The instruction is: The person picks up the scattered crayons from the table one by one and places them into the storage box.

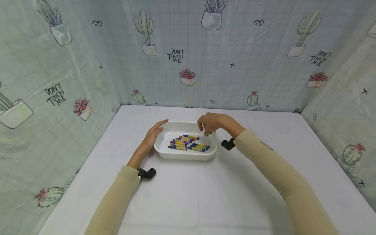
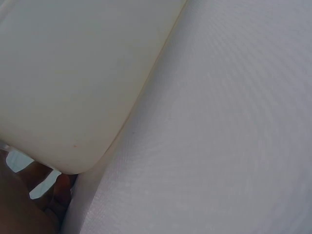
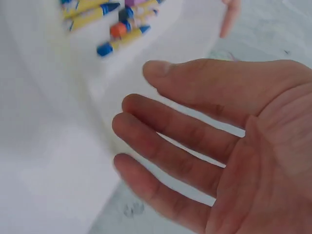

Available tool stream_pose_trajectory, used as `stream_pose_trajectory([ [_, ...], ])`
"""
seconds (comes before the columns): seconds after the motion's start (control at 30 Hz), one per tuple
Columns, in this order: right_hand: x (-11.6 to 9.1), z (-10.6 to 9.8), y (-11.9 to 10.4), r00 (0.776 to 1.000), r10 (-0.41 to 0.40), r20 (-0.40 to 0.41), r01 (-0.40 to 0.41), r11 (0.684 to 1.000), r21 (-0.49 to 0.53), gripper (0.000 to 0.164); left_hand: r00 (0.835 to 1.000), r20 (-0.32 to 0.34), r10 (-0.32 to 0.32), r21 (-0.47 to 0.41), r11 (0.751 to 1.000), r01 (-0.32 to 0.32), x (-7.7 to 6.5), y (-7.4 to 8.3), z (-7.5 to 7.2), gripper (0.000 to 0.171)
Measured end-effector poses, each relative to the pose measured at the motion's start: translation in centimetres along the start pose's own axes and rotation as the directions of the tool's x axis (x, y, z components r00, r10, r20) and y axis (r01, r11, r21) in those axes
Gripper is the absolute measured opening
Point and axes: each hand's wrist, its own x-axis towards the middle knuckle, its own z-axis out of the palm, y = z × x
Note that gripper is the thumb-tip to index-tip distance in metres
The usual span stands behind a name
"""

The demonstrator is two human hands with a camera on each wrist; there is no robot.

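Observation:
A white, round-cornered tray (image 1: 185, 156) stands on the table with several yellow-wrapped crayons (image 1: 177, 148) lying loosely inside. My left hand (image 1: 151, 135) grips the tray's left end, thumb at the rim and fingers along the outer side. In the left wrist view, the tray's wall (image 2: 83, 83) hides part of those fingers. Over the tray's right end hovers my right hand (image 1: 211, 123), fingers relaxed and pointing down, holding nothing. The right wrist view shows the right hand (image 3: 195, 131) with its fingers spread apart, and a blue-tipped crayon (image 3: 124, 41) beyond the thumb.
A white cloth covers the table (image 1: 176, 195). Behind and at both sides hangs a curtain (image 1: 220, 62) printed with cacti. A small black wrist camera (image 1: 147, 173) sits on the left wrist, another black camera (image 1: 227, 144) on the right.

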Motion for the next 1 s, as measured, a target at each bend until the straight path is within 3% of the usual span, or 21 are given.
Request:
stream_pose_trajectory([
  [0.17,-3.5,-1.2,2.3,0.994,-0.041,-0.101,0.047,0.997,0.064,0.025,1.0,-0.006,-0.014,0.005,1.0,0.014,-0.3,-0.5,-0.3,0.05],
  [0.33,-6.9,-2.1,5.8,0.982,-0.008,-0.188,0.03,0.993,0.114,0.024,1.0,-0.004,-0.017,0.014,1.0,0.017,-0.7,-0.8,-0.8,0.051],
  [0.53,-10.2,-2.4,9.9,0.982,0.044,-0.185,-0.008,0.982,0.191,0.027,0.998,0.019,-0.059,0.04,0.997,0.059,-1.2,-0.8,-1.7,0.05],
  [0.63,-11.1,-2.4,11.5,0.983,0.063,-0.17,-0.027,0.978,0.208,0.03,0.996,0.042,-0.08,0.055,0.995,0.077,-1.3,-0.6,-2.4,0.05],
  [0.83,-11.9,-1.4,14.0,0.983,0.105,-0.153,-0.072,0.976,0.205,0.033,0.993,0.113,-0.033,0.08,0.996,0.024,-1.1,-0.5,-3.9,0.055],
  [1.0,-12.3,-1.0,14.7,0.972,0.122,-0.202,-0.076,0.972,0.224,0.033,0.998,0.058,-0.03,0.157,0.987,0.02,-0.9,-0.7,-5.7,0.06],
])
